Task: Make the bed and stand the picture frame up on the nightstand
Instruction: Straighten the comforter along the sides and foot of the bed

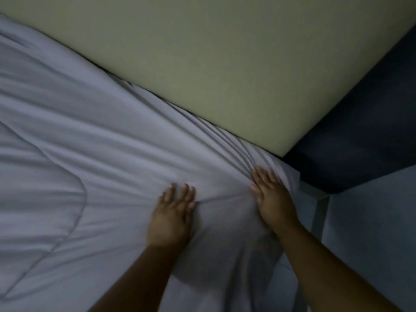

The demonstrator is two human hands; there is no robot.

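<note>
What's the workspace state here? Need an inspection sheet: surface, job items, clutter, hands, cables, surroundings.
Surface: bed sheet, pale grey and creased; folds fan out from the corner by the right hand.
Job's things: the sheet only; picture frame and nightstand not in view.
Clutter: nothing seen.
Hands: left hand flat on the sheet, fingers straight; right hand flat on the sheet near its corner, fingers straight. Neither grips anything.
Cables: nothing seen.
Surroundings: yellow-green panel along the bed's far edge, wall or headboard, cannot tell; dark blue wall on the right; dim light, some blur.
</note>
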